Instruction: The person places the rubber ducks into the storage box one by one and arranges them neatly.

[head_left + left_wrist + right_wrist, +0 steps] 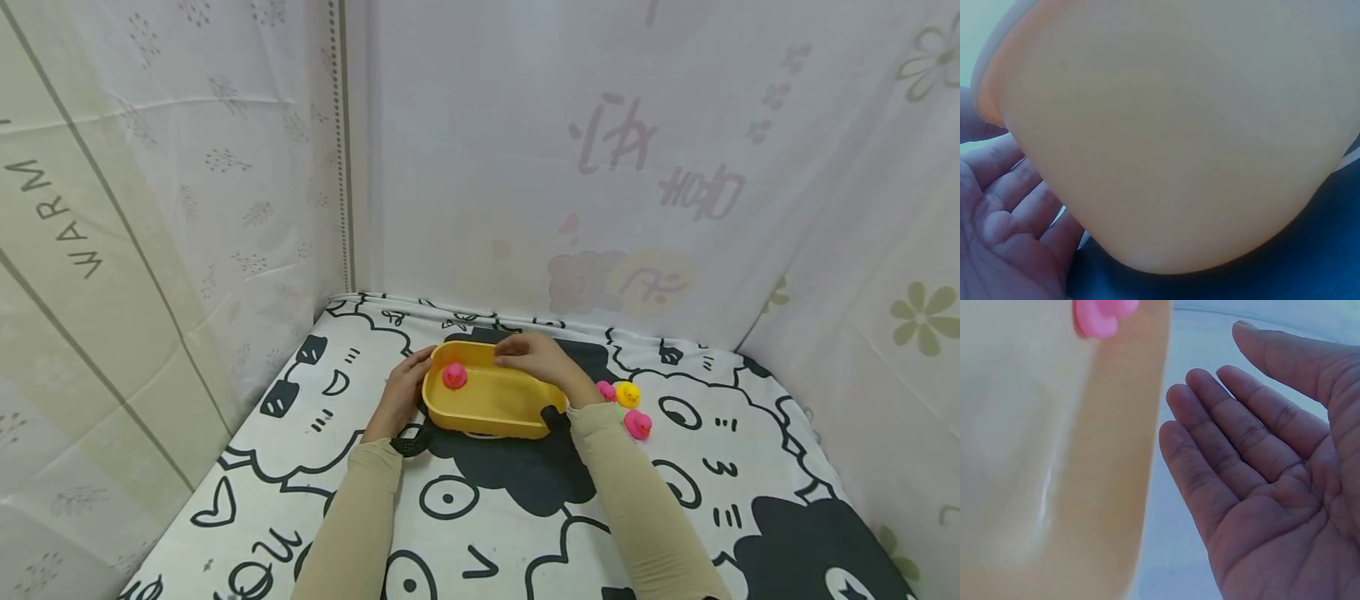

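Note:
A yellow plastic tub (495,412) stands on the patterned cloth before me. Inside it, toward the left end, sits a pink rubber duck (454,375); part of a pink duck (1100,315) also shows in the right wrist view. My left hand (405,390) lies against the tub's left end, with loosely extended fingers along the outer wall and the thumb near the rim. Over the tub's far rim is my right hand (543,360), its fingers extended and nothing in them. The right wrist view shows its bare palm beside the tub wall.
Right of the tub, beside my right forearm, lie a yellow duck (627,394), a pink duck (638,424) and another pink one (606,390). A bit of green shows among them. Printed curtains (480,167) hang behind the cloth-covered table (525,517) and at both sides.

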Demonstrator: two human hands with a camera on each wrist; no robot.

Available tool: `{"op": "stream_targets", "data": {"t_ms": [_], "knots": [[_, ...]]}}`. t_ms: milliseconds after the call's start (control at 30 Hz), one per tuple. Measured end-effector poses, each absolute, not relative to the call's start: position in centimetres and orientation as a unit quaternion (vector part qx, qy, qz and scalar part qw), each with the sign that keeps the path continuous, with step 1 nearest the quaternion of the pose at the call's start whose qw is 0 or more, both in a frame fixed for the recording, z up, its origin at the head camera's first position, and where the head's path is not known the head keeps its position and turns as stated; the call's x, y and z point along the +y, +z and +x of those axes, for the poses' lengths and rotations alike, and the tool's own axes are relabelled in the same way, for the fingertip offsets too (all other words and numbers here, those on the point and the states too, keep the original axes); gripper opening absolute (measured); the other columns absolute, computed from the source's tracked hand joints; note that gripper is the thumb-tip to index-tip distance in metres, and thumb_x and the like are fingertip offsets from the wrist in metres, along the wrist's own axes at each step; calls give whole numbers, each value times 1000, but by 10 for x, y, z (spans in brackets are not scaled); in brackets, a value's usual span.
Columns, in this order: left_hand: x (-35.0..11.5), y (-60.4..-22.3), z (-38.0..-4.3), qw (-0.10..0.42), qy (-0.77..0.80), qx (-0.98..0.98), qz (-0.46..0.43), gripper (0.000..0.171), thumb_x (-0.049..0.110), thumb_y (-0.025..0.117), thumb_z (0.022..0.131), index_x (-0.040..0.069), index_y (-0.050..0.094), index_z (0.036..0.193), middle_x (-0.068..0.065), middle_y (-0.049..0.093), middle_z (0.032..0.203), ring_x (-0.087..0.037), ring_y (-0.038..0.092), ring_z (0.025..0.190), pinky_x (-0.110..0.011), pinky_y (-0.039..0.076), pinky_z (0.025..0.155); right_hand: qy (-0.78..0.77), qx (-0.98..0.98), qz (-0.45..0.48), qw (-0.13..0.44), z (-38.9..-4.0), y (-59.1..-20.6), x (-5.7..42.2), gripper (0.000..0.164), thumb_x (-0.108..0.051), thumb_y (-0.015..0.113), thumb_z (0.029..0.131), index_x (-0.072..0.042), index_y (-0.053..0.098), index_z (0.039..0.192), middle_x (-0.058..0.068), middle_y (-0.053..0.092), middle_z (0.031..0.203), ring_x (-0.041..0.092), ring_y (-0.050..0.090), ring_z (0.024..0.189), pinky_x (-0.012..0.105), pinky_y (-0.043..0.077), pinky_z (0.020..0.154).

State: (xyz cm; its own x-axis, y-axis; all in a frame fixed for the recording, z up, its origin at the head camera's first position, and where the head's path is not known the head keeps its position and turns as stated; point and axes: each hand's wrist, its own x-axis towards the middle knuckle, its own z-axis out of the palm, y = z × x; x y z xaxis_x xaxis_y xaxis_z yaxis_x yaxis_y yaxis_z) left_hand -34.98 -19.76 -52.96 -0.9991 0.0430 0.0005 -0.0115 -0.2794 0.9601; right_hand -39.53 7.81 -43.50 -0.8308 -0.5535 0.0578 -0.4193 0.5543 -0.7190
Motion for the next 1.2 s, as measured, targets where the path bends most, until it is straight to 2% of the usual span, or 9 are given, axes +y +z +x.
{"op": "stream_targets", "data": {"t_ms": [167,367,533,667,867,1200], "knots": [[-196,-529,-350,12,799,602,7,46,27,49,107,11,48,149,-9,47,151,-27,47,136,-41,39,114,-425,871,-239,53,-378,-436,126,38,-38,71,94,-17,70,125,-3,70,119,21,64,115,45,52,100],[-194,-529,-349,9,800,601,-2,43,27,51,106,13,52,147,-7,49,150,-24,48,136,-38,39,114,-466,867,-178,-2,-361,-444,188,42,-40,70,94,-14,68,128,4,69,124,26,64,118,49,52,100],[-194,-529,-349,8,797,604,3,42,26,50,106,12,52,147,-8,49,150,-25,48,136,-39,39,114,-459,881,-110,-21,-352,-451,223,49,-47,69,93,-16,65,131,7,68,127,30,61,121,51,51,101],[-195,-528,-349,5,796,605,4,42,25,50,107,13,52,146,-8,49,150,-25,48,136,-39,39,114,-445,891,-85,-17,-354,-456,235,47,-43,68,95,-13,65,132,11,67,128,34,59,122,53,49,103],[-195,-527,-350,9,794,608,-7,42,27,51,106,14,53,146,-5,50,149,-23,48,135,-38,39,114,-411,908,-81,19,-358,-464,242,41,-30,66,99,-7,64,133,15,66,130,37,58,123,54,48,103],[-197,-528,-350,24,794,607,1,47,32,51,106,15,49,149,-7,44,154,-26,43,140,-40,35,117,-359,929,-85,38,-366,-483,247,36,-21,66,98,-5,65,131,21,64,129,40,58,121,56,48,101]]}}
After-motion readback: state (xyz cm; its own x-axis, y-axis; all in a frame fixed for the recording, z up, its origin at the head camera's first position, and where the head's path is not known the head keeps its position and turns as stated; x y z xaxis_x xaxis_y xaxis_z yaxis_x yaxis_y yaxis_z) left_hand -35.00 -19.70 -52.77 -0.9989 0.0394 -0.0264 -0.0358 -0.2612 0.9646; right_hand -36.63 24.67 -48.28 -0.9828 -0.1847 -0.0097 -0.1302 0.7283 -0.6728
